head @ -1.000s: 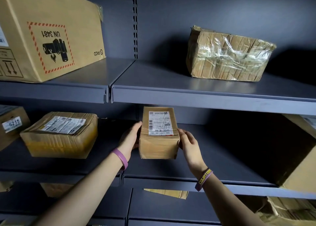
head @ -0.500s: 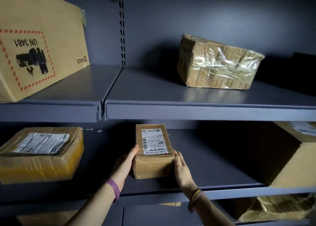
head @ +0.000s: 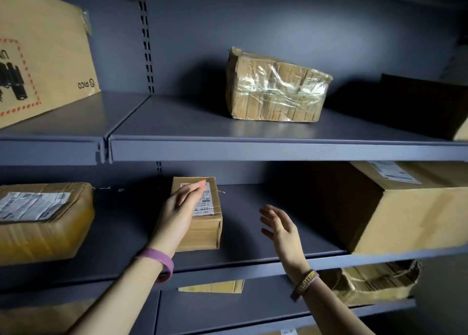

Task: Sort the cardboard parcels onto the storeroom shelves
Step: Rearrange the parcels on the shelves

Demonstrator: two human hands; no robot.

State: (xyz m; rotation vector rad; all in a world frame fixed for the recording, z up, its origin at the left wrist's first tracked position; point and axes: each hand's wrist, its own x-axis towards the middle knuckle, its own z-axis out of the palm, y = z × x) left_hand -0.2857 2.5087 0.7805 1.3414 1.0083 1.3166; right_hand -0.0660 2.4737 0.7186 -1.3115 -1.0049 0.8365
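Head view showed the small parcel (head: 202, 223) lying flat on the middle shelf (head: 253, 263), label up. Left hand (head: 177, 213) hovered over its left top edge, fingers straight and loose, gripping nothing; right hand (head: 279, 229) hung spread beside it, apart. Taped cardboard looked stiff and fairly light, the tape perhaps slick; holding the two long sides would probably suit it best.
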